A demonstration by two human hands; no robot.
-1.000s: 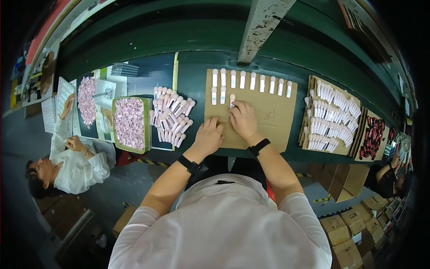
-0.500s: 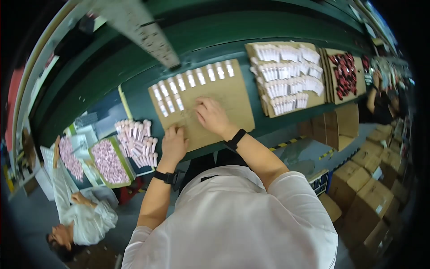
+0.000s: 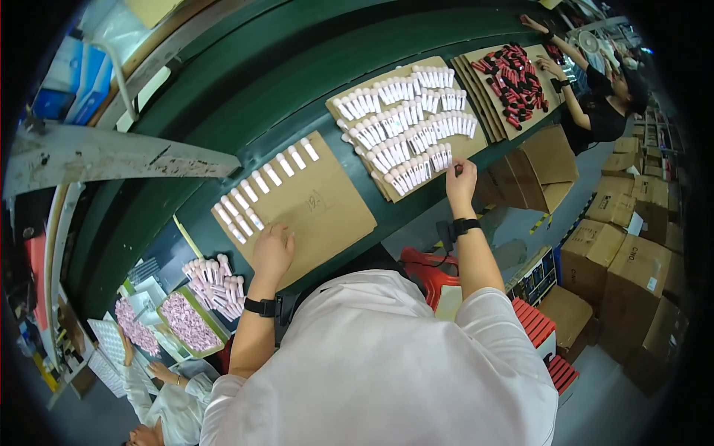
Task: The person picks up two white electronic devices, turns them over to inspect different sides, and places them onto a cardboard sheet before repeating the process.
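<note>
Pale tubes (image 3: pixel 271 175) line the cardboard sheet's (image 3: pixel 335 215) far edge, dark handwriting (image 3: pixel 315 202) across that sheet (print on the tubes: too small to read)! Left hand (image 3: pixel 274 253) curls on it, any grasp hidden; right hand (image 3: pixel 461 175), to its right beside crowded tubes (image 3: pixel 418 169), grip impossible to tell. Green table (image 3: pixel 346 152) under it; cartons (image 3: pixel 632 275) rightward.

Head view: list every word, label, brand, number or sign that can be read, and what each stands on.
Left cardboard sheet: a handwritten mark, not copied here.
Stacked cartons: dark print on some, not copied here.
Pale label on one carton: too small to read.
Pale brushes: any print too small to read.
</note>
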